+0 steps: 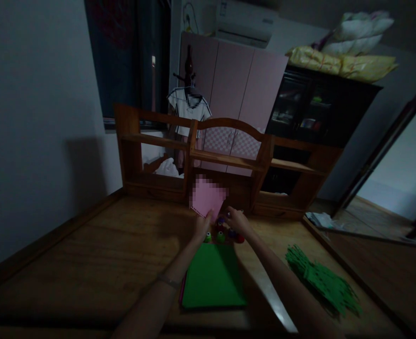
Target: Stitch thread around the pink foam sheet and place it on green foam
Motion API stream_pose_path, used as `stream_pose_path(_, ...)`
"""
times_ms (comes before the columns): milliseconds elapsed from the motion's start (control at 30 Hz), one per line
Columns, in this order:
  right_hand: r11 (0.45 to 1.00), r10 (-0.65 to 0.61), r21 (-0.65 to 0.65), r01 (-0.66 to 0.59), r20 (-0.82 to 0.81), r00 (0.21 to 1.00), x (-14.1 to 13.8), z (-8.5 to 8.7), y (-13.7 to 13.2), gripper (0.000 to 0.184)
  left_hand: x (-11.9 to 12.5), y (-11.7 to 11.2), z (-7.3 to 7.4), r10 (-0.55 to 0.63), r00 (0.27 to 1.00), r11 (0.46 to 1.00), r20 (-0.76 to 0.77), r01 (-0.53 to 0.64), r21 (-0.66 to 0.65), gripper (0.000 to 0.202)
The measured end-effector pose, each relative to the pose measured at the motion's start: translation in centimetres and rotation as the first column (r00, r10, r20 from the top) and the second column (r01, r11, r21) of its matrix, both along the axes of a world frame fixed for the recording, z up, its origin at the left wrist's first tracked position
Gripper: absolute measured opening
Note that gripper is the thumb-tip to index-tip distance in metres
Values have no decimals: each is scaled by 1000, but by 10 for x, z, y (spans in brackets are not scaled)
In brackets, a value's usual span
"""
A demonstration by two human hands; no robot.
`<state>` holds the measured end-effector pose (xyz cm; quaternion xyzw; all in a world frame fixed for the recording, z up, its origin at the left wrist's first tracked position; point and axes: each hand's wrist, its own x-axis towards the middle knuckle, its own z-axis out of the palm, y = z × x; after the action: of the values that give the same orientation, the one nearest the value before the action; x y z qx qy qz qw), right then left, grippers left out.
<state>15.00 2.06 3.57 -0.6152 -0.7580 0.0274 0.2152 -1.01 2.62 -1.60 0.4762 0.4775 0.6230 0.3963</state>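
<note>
My left hand [202, 226] is closed on the lower edge of a pink sheet [208, 197] and holds it upright above the wooden desk [87, 254]. My right hand [236, 220] reaches in beside it, fingers curled over a cluster of small round colourful objects [221, 234], green, red and purple; what they hold, if anything, is too dark to make out. Just in front of the hands a stack of green sheets [213, 278] lies flat, with a pink edge showing at its left side.
A wooden shelf unit [225, 160] stands along the desk's far edge. A heap of green cut-out pieces [321, 280] lies at the right. Behind are a pink wardrobe, a dark cabinet with bedding on top, and a hanging shirt. The room is dim.
</note>
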Motion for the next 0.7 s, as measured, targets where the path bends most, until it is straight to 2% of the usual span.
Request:
stream_pose_path(67,998,-43,-38,47,85,995,-10,-1,8,25,0,2,-1,6,1000,999,-21,-5,42,45)
stream_pose_path(167,992,-113,-29,119,161,981,-25,-7,16,29,0,4,-3,21,998,1000,-59,-21,9,44)
stream_pose_path(333,992,-129,9,129,149,980,-36,-16,23,31,-1,6,-6,48,995,999,-88,-48,4,49)
stream_pose_path(467,986,-161,64,156,89,983,-30,-10,26,24,-1,7,-9,79,988,996,-133,-83,-22,53)
stream_pose_path(533,977,-172,119,179,-66,983,-21,-2,26,23,-1,6,-8,76,988,995,-137,-84,-50,54)
stream_pose_path(600,966,-124,172,191,-340,932,-8,6,25,25,-2,5,-6,68,990,996,-120,-74,-44,53)
stream_pose_path(633,967,-77,179,182,-476,876,-1,9,22,29,-2,4,-5,64,992,998,-109,-66,-20,52)
stream_pose_path(700,977,30,167,135,-729,683,14,13,13,39,0,2,-3,50,995,999,-87,-48,25,49)
